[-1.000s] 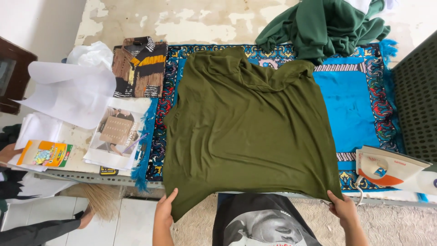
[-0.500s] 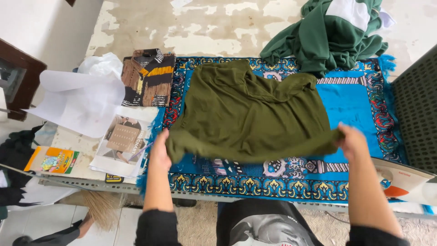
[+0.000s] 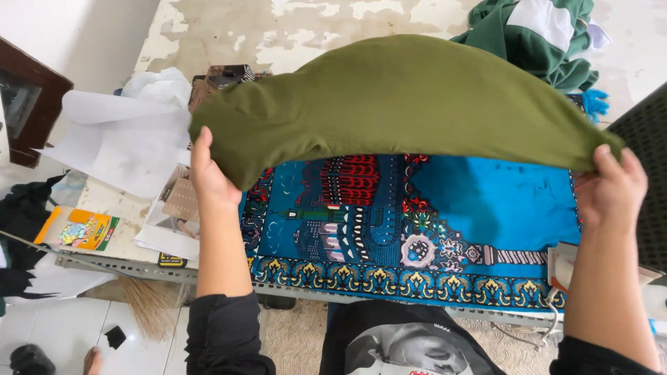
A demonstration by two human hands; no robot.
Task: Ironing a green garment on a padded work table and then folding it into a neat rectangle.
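Mid-fold: olive green garment [image 3: 403, 104] held doubled over above the blue patterned mat [image 3: 431, 229].

Left hand [image 3: 208, 173] and right hand [image 3: 611, 187] each pinch an end, seemingly both layers; next, it needs lowering flat, edges aligned.

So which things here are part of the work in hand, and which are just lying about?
In hand:
olive green garment, gripped by left hand and right hand
blue patterned mat under it

Lying about:
green and white clothes pile
white paper sheets
colourful booklet
straw broom
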